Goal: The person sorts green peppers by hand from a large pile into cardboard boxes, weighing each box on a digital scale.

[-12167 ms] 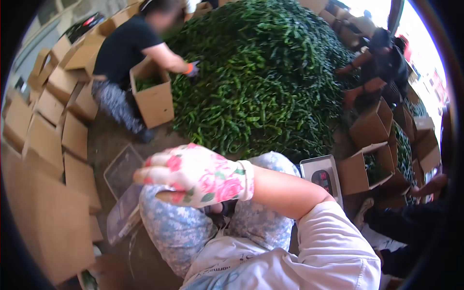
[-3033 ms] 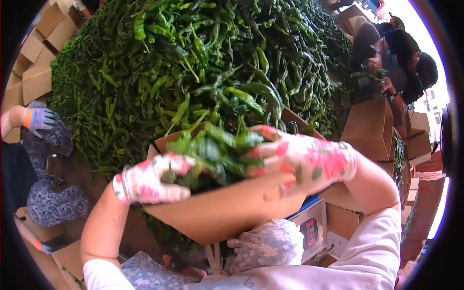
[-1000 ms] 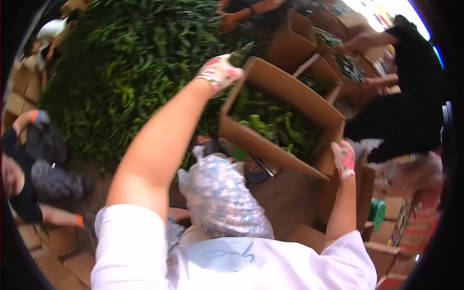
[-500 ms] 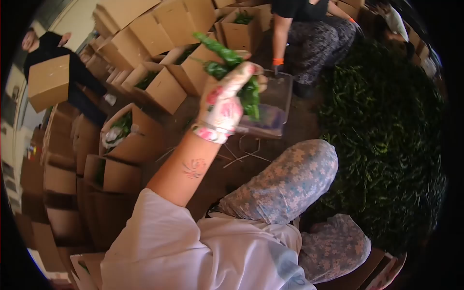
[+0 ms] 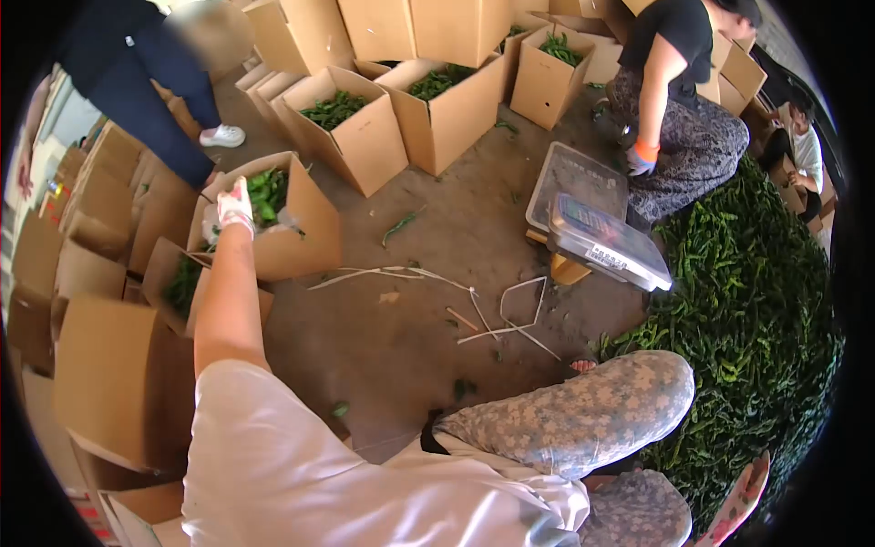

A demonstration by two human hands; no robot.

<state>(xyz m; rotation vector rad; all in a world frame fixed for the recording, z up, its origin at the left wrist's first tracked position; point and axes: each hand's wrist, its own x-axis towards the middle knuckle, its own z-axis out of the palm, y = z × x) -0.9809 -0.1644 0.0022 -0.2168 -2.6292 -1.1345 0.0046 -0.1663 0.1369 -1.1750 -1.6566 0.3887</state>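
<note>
My left hand [image 5: 235, 208], in a white glove with pink patches, reaches to the rim of an open cardboard box [image 5: 305, 214] on the left. Long green peppers [image 5: 266, 195] lie right beside its fingers, along with some crumpled clear plastic. The fingers are partly hidden, so whether they still grip peppers does not show. At the lower right edge, part of my right hand [image 5: 743, 503] in a flower-patterned glove shows beside my knee, next to the large heap of green peppers [image 5: 738, 310]. How its fingers are set is not visible.
A scale [image 5: 609, 242] with a clear plastic cover stands ahead. White straps [image 5: 474, 305] lie on the floor. More pepper-filled boxes [image 5: 344, 128] line the back. A person [image 5: 670, 100] squats beyond the scale, another [image 5: 150, 91] stands at upper left, and a third [image 5: 802, 164] is far right.
My left hand has swung left and away from me, from in front of the scale to the box, with the green peppers it held. My view has shifted; the standing person has come closer.
</note>
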